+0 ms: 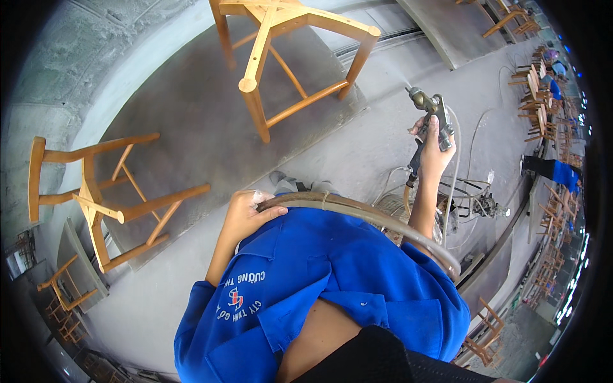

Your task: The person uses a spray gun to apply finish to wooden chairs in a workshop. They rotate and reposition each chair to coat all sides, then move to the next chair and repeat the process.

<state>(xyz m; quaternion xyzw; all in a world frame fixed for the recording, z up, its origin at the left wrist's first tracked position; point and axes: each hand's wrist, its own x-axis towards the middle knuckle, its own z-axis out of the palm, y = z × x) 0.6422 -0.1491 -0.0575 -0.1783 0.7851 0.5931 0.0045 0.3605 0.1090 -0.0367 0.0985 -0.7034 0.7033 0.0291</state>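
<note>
My right hand (pixel 437 150) is wrapped round the handle of a metal spray gun (pixel 429 105), held out to the right, its nozzle pointing up and to the left. A faint pale mist shows just off the nozzle. Hoses hang from the gun's underside. At my waist, my left hand (pixel 246 214) is closed round a thick grey-brown hose (pixel 357 211) that runs across my front to the right. Ahead stands a light wooden chair frame (pixel 338 20), apart from the gun. A second wooden chair frame (pixel 89 172) is at the left.
Both chair frames stand on a dark flat board (pixel 185 108). A pump-like machine (pixel 476 203) with tubes sits on the floor beside my right arm. Far right, a person in blue (pixel 565 175) stands among many wooden chairs (pixel 539 121). A concrete wall (pixel 96 57) rises at the left.
</note>
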